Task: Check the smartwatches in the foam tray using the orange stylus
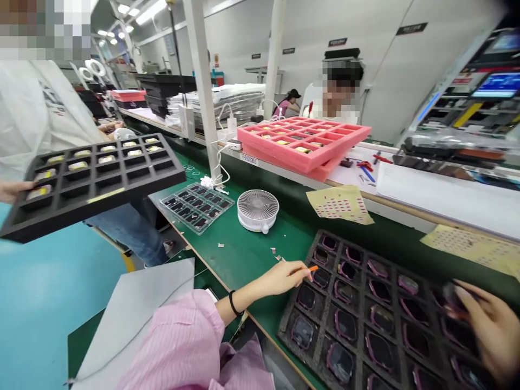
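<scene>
My left hand (290,275) is closed in a pinch over the left edge of a black foam tray (286,319). A thin orange stick (313,268) pokes out from its fingers; the rest is hidden in the grip. Rounded square pieces like watch cases, dark with purple-pink rims, fill the tray's compartments, one of them a watch case (305,297) near the left edge. Above the tray's right side, my right hand (491,327) is blurred, thumb and fingers closed around a dark watch case (452,295).
A round white fan (258,210) and a clear plastic tray (197,207) of dark parts stand on the green bench (239,260). Pink foam trays (304,142) rest on the shelf. At left, another person's hand (14,190) holds a black compartment tray (97,187). Yellow sticker sheets (340,205) hang from the shelf edge.
</scene>
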